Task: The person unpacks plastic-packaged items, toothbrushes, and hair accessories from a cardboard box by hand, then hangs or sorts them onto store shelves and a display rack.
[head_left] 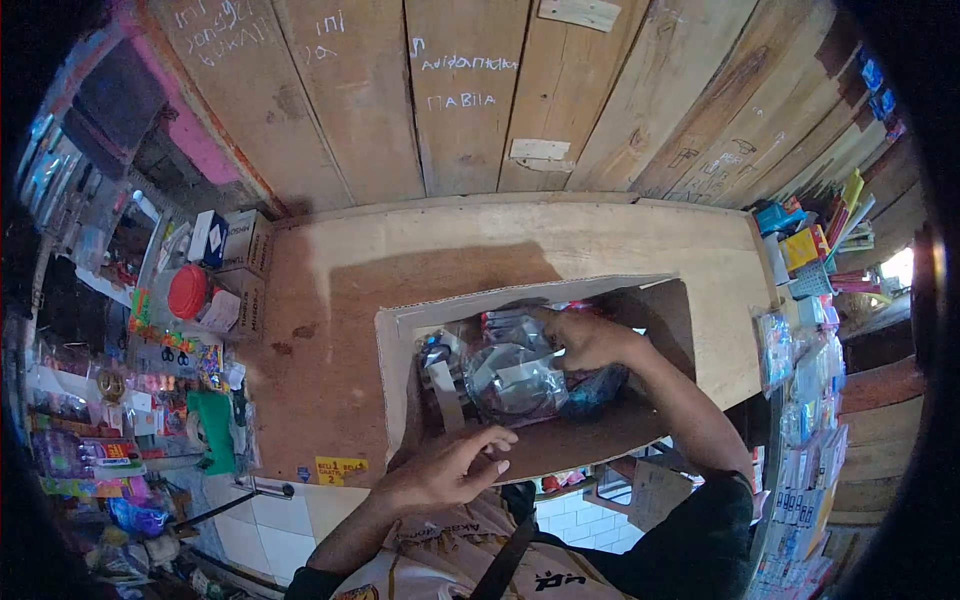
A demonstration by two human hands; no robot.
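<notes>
Cardboard box [398,375]: front edge of desk [320,410] | clear packets [520,388]: inside, mid-box | right hand [597,342]: over packets; fingertips hidden, grip not determinable from where I stand | left hand [455,468]: loosely curled, beside box's near side | hazard: leaning on that side could tip box

Cardboard box [398,360]: brown, top open, long sides running roughly left to right, right end angled slightly away; sits on the wooden counter [315,400] toward its near edge. Contents: clear plastic packets [520,385], shiny, loosely heaped, overlapping, mostly around the middle; some red and blue showing. Items inside packets unclear.
</notes>
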